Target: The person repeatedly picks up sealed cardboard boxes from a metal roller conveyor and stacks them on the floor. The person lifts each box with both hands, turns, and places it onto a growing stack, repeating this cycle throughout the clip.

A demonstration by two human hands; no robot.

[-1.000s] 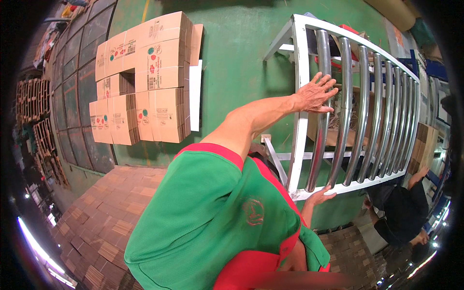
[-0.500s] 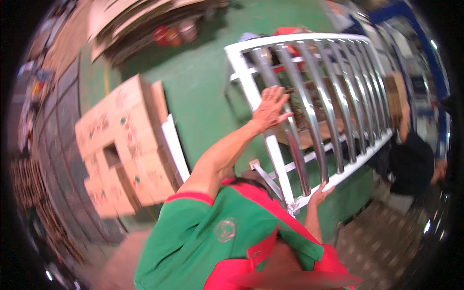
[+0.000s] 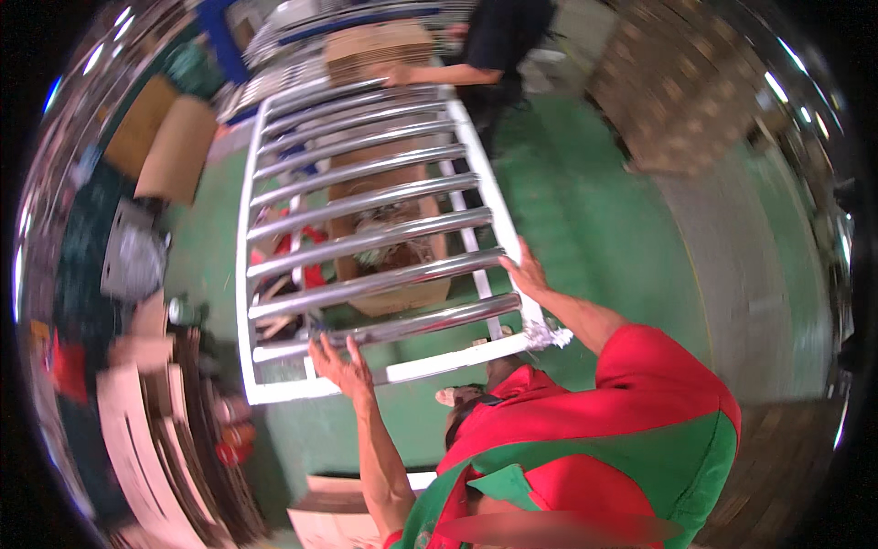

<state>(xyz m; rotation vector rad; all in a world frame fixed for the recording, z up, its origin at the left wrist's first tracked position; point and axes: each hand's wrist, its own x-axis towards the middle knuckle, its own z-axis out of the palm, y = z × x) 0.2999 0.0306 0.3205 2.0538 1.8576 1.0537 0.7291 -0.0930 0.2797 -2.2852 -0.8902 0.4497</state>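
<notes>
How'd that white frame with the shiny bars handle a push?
Probably stiff: the white frame looks straight-railed, with bars spanning side to side. Likely fairly heavy, if those metallic-looking bars are solid or thick-walled; can't tell which. The bars look smooth and glossy, so a palm could slip on them.

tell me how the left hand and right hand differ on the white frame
The left hand is at the near rail; the right hand is farther along, at the right side rail. The left forearm runs nearly straight up the picture; the right forearm slants up-left. Both hands are bare and touch the white frame.
</notes>
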